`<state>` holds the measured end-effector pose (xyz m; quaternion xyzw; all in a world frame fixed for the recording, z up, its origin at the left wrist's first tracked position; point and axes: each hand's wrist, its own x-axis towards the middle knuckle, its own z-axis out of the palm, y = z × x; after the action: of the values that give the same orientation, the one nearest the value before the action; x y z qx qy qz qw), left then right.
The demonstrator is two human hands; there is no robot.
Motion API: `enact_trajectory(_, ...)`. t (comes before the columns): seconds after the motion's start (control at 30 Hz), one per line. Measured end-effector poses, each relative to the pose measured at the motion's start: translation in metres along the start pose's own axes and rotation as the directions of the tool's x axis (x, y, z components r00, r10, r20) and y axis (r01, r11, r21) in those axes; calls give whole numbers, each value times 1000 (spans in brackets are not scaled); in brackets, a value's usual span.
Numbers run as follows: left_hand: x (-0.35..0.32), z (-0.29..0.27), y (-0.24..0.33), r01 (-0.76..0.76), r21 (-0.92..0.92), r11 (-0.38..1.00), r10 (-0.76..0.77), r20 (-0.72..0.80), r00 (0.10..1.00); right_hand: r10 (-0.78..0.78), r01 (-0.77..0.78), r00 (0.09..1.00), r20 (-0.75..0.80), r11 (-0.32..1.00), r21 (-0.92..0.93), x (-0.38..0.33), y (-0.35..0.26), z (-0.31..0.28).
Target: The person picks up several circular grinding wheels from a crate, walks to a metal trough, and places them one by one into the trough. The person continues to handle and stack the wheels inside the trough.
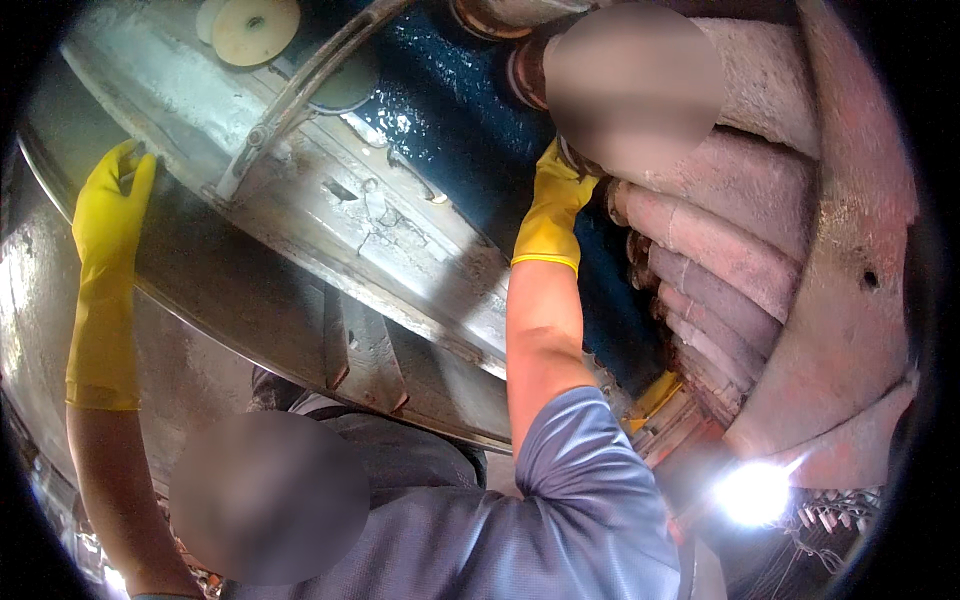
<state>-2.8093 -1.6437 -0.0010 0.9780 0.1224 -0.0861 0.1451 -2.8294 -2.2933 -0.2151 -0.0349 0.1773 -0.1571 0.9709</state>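
My left hand (pixel 112 205), in a long yellow rubber glove, is raised at the left over a dark metal band beside a curved trough. Its thumb and bent fingers are apart, with nothing seen between them. My right hand (pixel 557 190), in a yellow glove, reaches up to the row of thick pinkish tubes. It is closed around the dark brown end of one tube (pixel 577 160), though a blurred patch and the tube hide part of the fingers. More pinkish tubes (pixel 715 230) with brown ends lie side by side below it.
Dark blue, wet-looking surface (pixel 440 85) lies beyond the worn pale metal trough (pixel 360 215). A curved metal bar (pixel 300 95) crosses it near pale discs (pixel 255 28). A large pinkish curved panel (pixel 850 270) borders the right. A bright lamp (pixel 755 492) glares at lower right.
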Motion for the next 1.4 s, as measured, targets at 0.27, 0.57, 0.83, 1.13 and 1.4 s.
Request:
enact_trajectory(0.27,0,1,-4,-10,2,1000,10,-13,1000,-80,79,991,-104,997,-15,-14,15,32)
enact_trajectory(0.57,-1,-6,10,-14,-17,1000,14,-1,1000,-207,142,893,-400,972,-187,-11,35,89)
enact_trajectory(0.83,-3,-13,26,-29,25,999,29,-14,999,-274,189,935,-223,921,-340,2,25,72)
enact_trajectory(1.13,-7,-8,20,-81,58,995,87,-111,990,-304,267,952,-40,886,-378,-1,17,58)
enact_trajectory(1.4,-5,-19,24,-108,32,994,112,-155,982,174,-122,980,-96,909,398,-2,18,66)
